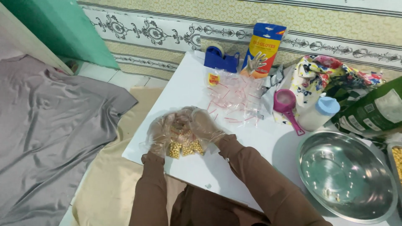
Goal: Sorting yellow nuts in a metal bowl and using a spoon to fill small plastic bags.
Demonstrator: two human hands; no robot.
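- Two gloved hands meet near the front-left edge of the white board [188, 90]: the left hand [160, 134] and right hand [204, 124] both pinch the top of a small clear bag [184, 144].
- The bag holds yellow beans, which sit in its lower half; it rests on the board between the hands.
- Both hands wear thin clear gloves, fingers curled narrow around the bag's mouth.
- A heap of empty clear bags [235, 97] with red strips lies mid-board, behind the hands.
- At the board's far edge stand a blue tape holder [220, 58] and a blue and yellow glove box [261, 49].
- By the right edge lie a pink scoop [287, 104] and a white bottle [318, 113] with a blue cap.
- A steel bowl [346, 175] sits at the front-right corner, nearly empty, with a few beans in it.
- A green packet [372, 112] and flowered cloth [326, 74] lie beyond the right edge.
- Grey cloth [50, 125] covers the floor well to the left.
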